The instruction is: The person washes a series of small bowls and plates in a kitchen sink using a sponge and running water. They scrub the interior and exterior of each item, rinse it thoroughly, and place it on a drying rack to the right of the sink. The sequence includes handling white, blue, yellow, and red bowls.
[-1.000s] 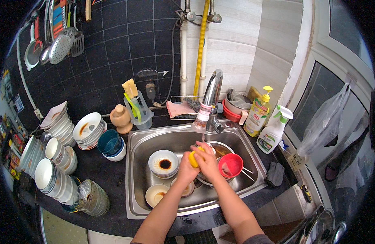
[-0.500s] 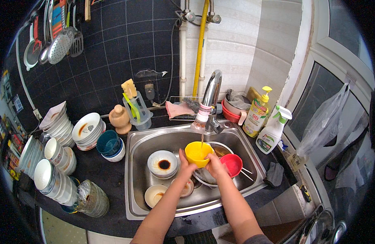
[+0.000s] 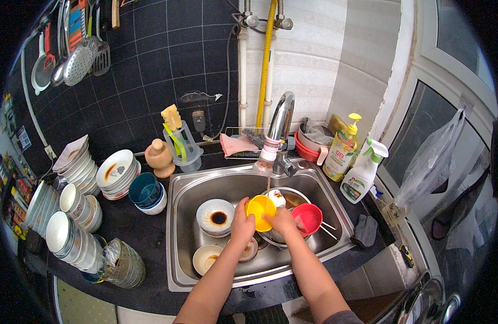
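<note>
A small yellow bowl (image 3: 265,207) is under the running tap (image 3: 285,121), tilted with its inside facing up toward me. My left hand (image 3: 242,224) is closed on its left side, thumb at the rim. My right hand (image 3: 281,221) grips the right side, its thumb reaching over the rim inside. Behind the yellow bowl, a white piece with a red pattern (image 3: 276,198) shows in a metal pot (image 3: 296,195). A red bowl (image 3: 307,218) sits by my right hand. Stacked white bowls (image 3: 206,213), the top one stained dark, stand left of my left hand.
A cream bowl (image 3: 202,260) lies low in the steel sink (image 3: 178,227). Stacks of dishes (image 3: 119,171) line the counter at left. Right of the tap stand a yellow pump bottle (image 3: 341,154) and a white spray bottle (image 3: 362,178); a grey cloth (image 3: 364,231) lies nearer.
The yellow bowl has tipped toward me and shifted slightly left and nearer. My right thumb has moved over its rim. The white patterned piece behind it has come into sight.
</note>
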`<state>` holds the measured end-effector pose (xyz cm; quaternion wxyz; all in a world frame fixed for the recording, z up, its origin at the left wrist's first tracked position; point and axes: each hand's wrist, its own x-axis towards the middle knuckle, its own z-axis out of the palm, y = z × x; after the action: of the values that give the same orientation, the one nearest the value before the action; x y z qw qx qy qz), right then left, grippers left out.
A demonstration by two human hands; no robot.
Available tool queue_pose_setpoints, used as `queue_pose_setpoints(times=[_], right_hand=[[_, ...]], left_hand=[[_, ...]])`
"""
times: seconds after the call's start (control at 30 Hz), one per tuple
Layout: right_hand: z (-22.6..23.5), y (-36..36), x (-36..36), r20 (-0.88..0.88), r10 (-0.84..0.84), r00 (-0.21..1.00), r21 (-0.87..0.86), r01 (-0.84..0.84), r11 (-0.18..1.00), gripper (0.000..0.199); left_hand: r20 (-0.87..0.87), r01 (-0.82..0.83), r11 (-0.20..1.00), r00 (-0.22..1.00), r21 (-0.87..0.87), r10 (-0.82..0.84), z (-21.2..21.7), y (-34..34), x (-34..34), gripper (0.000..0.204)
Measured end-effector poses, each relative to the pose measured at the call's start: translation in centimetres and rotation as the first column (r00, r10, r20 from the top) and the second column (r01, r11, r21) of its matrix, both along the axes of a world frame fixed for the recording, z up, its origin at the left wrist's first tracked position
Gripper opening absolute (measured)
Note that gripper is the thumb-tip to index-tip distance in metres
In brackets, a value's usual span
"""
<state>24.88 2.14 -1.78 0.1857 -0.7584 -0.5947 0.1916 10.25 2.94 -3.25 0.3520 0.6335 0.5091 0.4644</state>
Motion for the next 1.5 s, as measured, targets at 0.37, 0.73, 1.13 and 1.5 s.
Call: queue_pose_setpoints(times=[0.37,0.73,1.13,1.5], right_hand=[[-0.3,0.1,-0.8,-0.197,-0.047,0.979,0.111,0.07,0.991,0.04],[-3.3,1.1,0.1,0.021,0.013,1.0,0.325,-0.019,0.946,0.036],[0.0,0.6,-0.3,-0.865,-0.076,0.496,-0.082,0.008,0.997,0.034],[-6.9,4.1,2.4,-0.716,-0.107,0.69,0.226,0.375,0.899,0.037]], left_hand=[[0.177,-0.052,0.999,0.983,0.014,0.049,-0.8,-0.4,0.7,0.07],[0.089,-0.003,1.0,0.996,0.025,0.001,1.0,-1.0,0.3,0.068],[0.483,0.148,0.973,0.874,-0.177,-0.045,0.2,-0.1,-0.2,0.063],[-0.687,0.498,0.854,0.673,0.15,-0.272,0.6,-3.3,2.2,0.076]])
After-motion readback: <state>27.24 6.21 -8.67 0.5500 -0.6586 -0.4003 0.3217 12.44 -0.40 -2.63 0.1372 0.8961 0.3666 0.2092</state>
